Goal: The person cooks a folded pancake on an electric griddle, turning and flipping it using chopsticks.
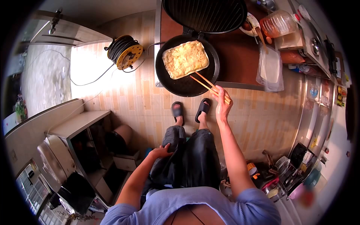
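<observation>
A rectangular, golden-yellow flatbread (185, 60) lies in a round black electric griddle (176, 88), whose ridged lid (204, 15) is raised at the back. My right hand (224, 104) is closed around a pair of wooden chopsticks (205, 83). Their tips reach the flatbread's lower right edge; whether they grip it or only touch it I cannot tell. Down on my dark trousers (173, 157), my left hand (161, 151) rests on the thigh with its fingers stretched out, holding nothing.
The griddle stands on a brown table (240, 62). To its right are a plastic bag (270, 71), a wooden utensil (261, 36) and a large plastic jar (278, 24). A yellow cable reel (128, 52) sits left on the floor. Kitchenware (279, 176) crowds the lower right.
</observation>
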A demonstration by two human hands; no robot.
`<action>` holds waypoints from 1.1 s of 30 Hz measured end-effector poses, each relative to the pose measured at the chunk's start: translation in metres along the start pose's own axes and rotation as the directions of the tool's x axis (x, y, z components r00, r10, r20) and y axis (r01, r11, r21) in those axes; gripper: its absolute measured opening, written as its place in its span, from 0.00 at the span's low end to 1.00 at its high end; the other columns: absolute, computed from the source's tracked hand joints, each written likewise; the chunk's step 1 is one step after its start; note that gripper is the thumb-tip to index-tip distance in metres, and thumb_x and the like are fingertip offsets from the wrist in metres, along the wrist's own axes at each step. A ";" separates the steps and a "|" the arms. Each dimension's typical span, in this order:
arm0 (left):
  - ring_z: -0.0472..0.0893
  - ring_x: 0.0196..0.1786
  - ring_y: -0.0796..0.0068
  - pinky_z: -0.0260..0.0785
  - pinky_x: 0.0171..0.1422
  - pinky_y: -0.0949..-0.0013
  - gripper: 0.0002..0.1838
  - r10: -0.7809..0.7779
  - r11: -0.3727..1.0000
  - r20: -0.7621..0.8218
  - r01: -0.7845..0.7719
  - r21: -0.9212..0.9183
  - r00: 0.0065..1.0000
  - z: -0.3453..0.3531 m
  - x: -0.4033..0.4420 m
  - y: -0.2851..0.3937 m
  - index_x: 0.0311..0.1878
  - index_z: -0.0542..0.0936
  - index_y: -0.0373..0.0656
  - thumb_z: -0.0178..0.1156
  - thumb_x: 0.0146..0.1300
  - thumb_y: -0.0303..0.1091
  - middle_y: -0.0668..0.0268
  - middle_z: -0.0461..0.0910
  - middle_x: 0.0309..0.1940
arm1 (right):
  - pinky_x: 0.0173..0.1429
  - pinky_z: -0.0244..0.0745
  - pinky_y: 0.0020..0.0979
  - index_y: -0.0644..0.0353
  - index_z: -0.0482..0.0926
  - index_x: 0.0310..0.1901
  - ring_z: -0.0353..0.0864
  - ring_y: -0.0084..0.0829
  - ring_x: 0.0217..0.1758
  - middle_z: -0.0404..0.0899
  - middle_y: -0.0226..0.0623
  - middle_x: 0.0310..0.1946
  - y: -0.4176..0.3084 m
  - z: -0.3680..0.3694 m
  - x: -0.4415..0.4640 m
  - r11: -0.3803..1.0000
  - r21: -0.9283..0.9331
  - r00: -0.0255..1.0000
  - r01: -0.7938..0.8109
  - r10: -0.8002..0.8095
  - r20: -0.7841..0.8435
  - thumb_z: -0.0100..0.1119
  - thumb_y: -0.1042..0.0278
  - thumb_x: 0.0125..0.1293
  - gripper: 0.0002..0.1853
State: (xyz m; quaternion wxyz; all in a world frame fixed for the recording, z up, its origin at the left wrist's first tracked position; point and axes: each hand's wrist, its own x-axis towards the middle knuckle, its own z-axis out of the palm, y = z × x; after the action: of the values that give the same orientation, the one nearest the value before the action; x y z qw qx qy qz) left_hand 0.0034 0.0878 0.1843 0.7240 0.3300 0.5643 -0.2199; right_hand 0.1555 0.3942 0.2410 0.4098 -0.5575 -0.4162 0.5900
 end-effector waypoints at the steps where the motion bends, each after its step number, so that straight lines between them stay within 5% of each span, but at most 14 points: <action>1: 0.56 0.66 0.44 0.51 0.68 0.55 0.53 -0.003 1.000 -0.002 0.003 0.011 1.000 -0.001 0.002 -0.001 0.70 0.43 0.55 0.45 0.47 0.76 0.36 0.49 0.64 | 0.49 0.76 0.30 0.69 0.74 0.47 0.78 0.33 0.45 0.77 0.44 0.42 -0.006 -0.004 0.002 0.998 -0.020 0.998 0.066 -0.066 -0.019 0.48 0.56 0.67 0.21; 4: 0.57 0.66 0.44 0.52 0.67 0.56 0.53 0.005 0.999 -0.007 -0.005 0.040 1.000 -0.003 0.003 -0.004 0.70 0.43 0.55 0.44 0.47 0.76 0.37 0.50 0.64 | 0.49 0.75 0.29 0.66 0.76 0.46 0.77 0.30 0.47 0.78 0.39 0.42 -0.010 -0.011 0.029 0.969 -0.074 0.972 0.235 -0.234 0.019 0.50 0.61 0.66 0.16; 7: 0.58 0.65 0.44 0.52 0.67 0.56 0.53 0.009 0.999 -0.020 -0.008 0.045 1.000 -0.001 0.003 -0.009 0.70 0.44 0.55 0.44 0.47 0.76 0.37 0.51 0.64 | 0.43 0.74 0.30 0.63 0.78 0.41 0.79 0.33 0.40 0.79 0.40 0.39 -0.013 -0.007 0.064 0.764 -0.417 0.870 0.492 -0.449 0.203 0.55 0.68 0.62 0.09; 10: 0.62 0.62 0.43 0.55 0.65 0.56 0.50 0.020 0.996 -0.046 -0.016 0.085 0.999 -0.001 0.002 -0.011 0.70 0.44 0.55 0.43 0.50 0.74 0.37 0.54 0.62 | 0.40 0.73 0.31 0.63 0.78 0.38 0.79 0.37 0.37 0.78 0.41 0.36 -0.012 -0.004 0.070 0.603 -0.482 0.772 0.636 -0.487 0.408 0.56 0.72 0.60 0.07; 13: 0.62 0.63 0.45 0.54 0.66 0.56 0.51 0.022 0.996 -0.045 -0.018 0.089 0.999 -0.002 0.005 -0.013 0.70 0.45 0.55 0.44 0.48 0.75 0.38 0.55 0.62 | 0.38 0.73 0.32 0.64 0.79 0.35 0.79 0.39 0.33 0.79 0.41 0.32 -0.016 -0.006 0.037 0.632 -0.523 0.820 0.572 -0.410 0.400 0.56 0.71 0.59 0.06; 16: 0.61 0.64 0.46 0.53 0.67 0.56 0.51 0.013 0.998 -0.044 -0.010 0.068 0.999 -0.005 0.005 -0.013 0.70 0.46 0.55 0.44 0.47 0.76 0.39 0.55 0.62 | 0.35 0.71 0.28 0.64 0.79 0.34 0.78 0.29 0.29 0.79 0.39 0.27 -0.020 -0.008 -0.001 0.826 -0.506 0.931 0.248 -0.059 0.361 0.57 0.69 0.59 0.07; 21: 0.61 0.64 0.47 0.53 0.66 0.56 0.50 0.044 0.997 -0.065 -0.040 0.065 0.997 -0.002 0.006 -0.019 0.69 0.47 0.55 0.44 0.48 0.75 0.40 0.56 0.62 | 0.39 0.71 0.23 0.66 0.79 0.36 0.78 0.24 0.36 0.79 0.37 0.32 -0.029 0.030 0.017 0.917 -0.194 0.910 0.349 -0.283 0.302 0.53 0.72 0.63 0.07; 26: 0.61 0.64 0.46 0.54 0.66 0.55 0.49 0.038 0.997 -0.081 -0.032 0.075 0.996 -0.001 0.002 -0.017 0.69 0.47 0.54 0.45 0.49 0.74 0.39 0.56 0.62 | 0.41 0.71 0.28 0.64 0.79 0.36 0.79 0.33 0.37 0.79 0.40 0.32 -0.001 0.082 0.064 0.837 -0.179 0.760 0.516 -0.351 0.548 0.54 0.69 0.61 0.08; 29: 0.61 0.64 0.45 0.54 0.66 0.55 0.49 0.038 0.997 -0.088 -0.032 0.070 0.995 0.000 0.004 -0.019 0.69 0.48 0.54 0.45 0.49 0.74 0.39 0.56 0.62 | 0.41 0.71 0.29 0.64 0.79 0.35 0.79 0.36 0.36 0.79 0.41 0.32 0.002 0.087 0.078 0.760 -0.223 0.727 0.610 -0.426 0.538 0.55 0.68 0.61 0.08; 33: 0.62 0.63 0.45 0.55 0.65 0.55 0.50 0.036 0.996 -0.076 -0.030 0.079 0.996 -0.001 0.006 -0.018 0.69 0.47 0.54 0.44 0.49 0.74 0.38 0.56 0.62 | 0.40 0.72 0.30 0.63 0.79 0.35 0.79 0.38 0.35 0.79 0.41 0.31 0.006 0.072 0.086 0.710 -0.335 0.784 0.619 -0.532 0.320 0.56 0.68 0.60 0.08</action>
State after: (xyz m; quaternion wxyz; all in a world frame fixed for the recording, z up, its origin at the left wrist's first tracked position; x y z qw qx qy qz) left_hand -0.0079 0.0767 0.1748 0.6917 0.3755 0.5776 -0.2166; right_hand 0.0794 0.4715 0.2104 0.3989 -0.4118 -0.7259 0.3799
